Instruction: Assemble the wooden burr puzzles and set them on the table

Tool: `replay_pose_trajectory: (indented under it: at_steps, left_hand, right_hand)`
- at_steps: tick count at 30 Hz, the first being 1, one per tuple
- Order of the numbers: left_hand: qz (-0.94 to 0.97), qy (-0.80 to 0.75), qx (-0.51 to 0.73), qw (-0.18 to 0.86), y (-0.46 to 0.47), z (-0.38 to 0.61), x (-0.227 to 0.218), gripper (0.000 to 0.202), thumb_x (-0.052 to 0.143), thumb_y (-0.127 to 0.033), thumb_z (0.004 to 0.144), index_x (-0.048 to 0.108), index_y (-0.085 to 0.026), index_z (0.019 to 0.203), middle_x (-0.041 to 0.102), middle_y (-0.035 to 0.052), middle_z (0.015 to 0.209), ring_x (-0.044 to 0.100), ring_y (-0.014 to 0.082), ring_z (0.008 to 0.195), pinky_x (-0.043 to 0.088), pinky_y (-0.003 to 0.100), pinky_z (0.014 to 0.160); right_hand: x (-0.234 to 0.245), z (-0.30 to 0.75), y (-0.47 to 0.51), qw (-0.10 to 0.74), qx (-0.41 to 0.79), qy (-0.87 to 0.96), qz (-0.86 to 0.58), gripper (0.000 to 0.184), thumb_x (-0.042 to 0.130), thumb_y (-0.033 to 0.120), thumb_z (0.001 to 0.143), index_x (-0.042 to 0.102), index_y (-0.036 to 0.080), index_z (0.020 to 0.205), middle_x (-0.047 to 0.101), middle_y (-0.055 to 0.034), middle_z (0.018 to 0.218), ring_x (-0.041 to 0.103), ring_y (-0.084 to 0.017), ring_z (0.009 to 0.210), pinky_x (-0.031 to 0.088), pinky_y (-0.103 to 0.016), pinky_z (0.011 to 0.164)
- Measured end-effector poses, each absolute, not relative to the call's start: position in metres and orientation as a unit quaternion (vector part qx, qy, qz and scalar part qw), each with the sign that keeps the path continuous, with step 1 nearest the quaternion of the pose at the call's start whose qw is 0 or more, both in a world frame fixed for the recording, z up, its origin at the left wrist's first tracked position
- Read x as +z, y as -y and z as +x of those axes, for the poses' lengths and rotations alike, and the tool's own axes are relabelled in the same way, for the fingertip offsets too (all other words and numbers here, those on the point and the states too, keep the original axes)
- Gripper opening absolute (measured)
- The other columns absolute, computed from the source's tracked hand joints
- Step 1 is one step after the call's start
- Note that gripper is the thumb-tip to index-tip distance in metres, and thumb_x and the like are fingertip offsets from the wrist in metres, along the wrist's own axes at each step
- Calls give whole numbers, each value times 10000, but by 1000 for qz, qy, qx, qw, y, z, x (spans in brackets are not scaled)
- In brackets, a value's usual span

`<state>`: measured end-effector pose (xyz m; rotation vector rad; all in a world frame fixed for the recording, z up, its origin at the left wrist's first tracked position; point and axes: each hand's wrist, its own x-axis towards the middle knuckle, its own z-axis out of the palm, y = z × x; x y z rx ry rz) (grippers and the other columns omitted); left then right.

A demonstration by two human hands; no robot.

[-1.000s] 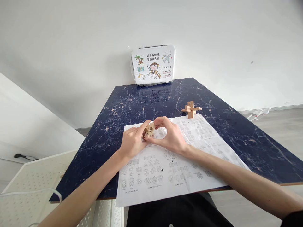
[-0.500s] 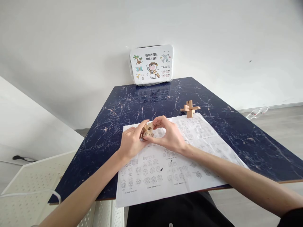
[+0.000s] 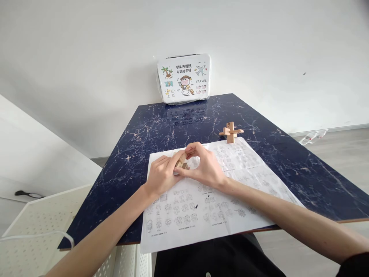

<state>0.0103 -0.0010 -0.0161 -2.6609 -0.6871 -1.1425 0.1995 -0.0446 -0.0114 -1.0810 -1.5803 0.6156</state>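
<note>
Both hands meet around a small wooden interlocking puzzle (image 3: pixel 181 166), which is partly hidden by the fingers. My left hand (image 3: pixel 162 172) wraps it from the left, thumb and fingers closed on its blocks. From the right, my right hand (image 3: pixel 206 164) pinches it with thumb and fingertips, the fingers curved into a ring. Beneath the hands lies a white instruction sheet (image 3: pixel 187 231) printed with rows of puzzle diagrams. A second wooden puzzle (image 3: pixel 230 132), cross-shaped with a mark on its upright piece, stands at the sheet's far right edge.
The dark blue marbled table (image 3: pixel 161 130) narrows toward the wall. A white cartoon-printed case (image 3: pixel 184 79) leans there at the back. At the lower left are a perforated cream cabinet (image 3: pixel 43 215) and a white cable (image 3: pixel 37 234). A clear plastic item (image 3: pixel 313 136) lies on the floor at right.
The puzzle has turned within my hands, and my left fingers now cover more of it. Both hands stay in nearly the same place over the sheet.
</note>
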Motion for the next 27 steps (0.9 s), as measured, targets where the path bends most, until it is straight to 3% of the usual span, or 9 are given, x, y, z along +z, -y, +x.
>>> replay_pose_trajectory:
  at_steps: [5, 9, 16, 21, 27]
  left_hand:
    - [-886, 232, -397, 53, 3, 14, -12, 464, 757, -359, 908, 611, -234, 1330, 796, 41, 1021, 767, 223, 836, 606, 358, 780]
    - [-873, 271, -405, -23, 5, 15, -6, 490, 805, -371, 842, 640, -244, 1286, 735, 27, 966, 681, 177, 755, 560, 312, 680]
    - [-832, 295, -396, -254, 3, 11, 6, 579, 907, -380, 731, 664, -270, 1245, 664, 5, 965, 618, 160, 788, 520, 291, 700]
    - [-809, 279, -389, -342, 2, 11, 7, 579, 898, -352, 737, 668, -281, 1263, 665, 33, 1024, 651, 186, 837, 563, 310, 715]
    - [-785, 305, -386, -376, 1, 8, 7, 582, 857, -364, 774, 645, -279, 1309, 713, 48, 1027, 698, 208, 851, 617, 339, 736]
  right_hand:
    - [-9, 199, 45, 545, 289, 652, -442, 550, 897, 504, 726, 509, 257, 1028, 705, -57, 983, 704, -252, 920, 600, -443, 849]
    - [-9, 200, 44, 557, 304, 641, -432, 553, 884, 545, 740, 509, 257, 1026, 687, -62, 995, 688, -255, 932, 583, -452, 858]
    - [-11, 204, 40, 547, 380, 619, -416, 329, 588, 544, 1008, 570, 231, 1107, 693, -92, 1114, 693, -228, 970, 561, -397, 795]
    - [-11, 206, 38, 531, 401, 623, -412, 342, 552, 549, 1027, 620, 218, 1078, 719, -74, 1012, 697, -208, 898, 559, -380, 791]
    - [-12, 208, 36, 502, 411, 636, -418, 407, 444, 578, 1065, 631, 217, 1034, 718, -46, 874, 681, -190, 792, 568, -362, 747]
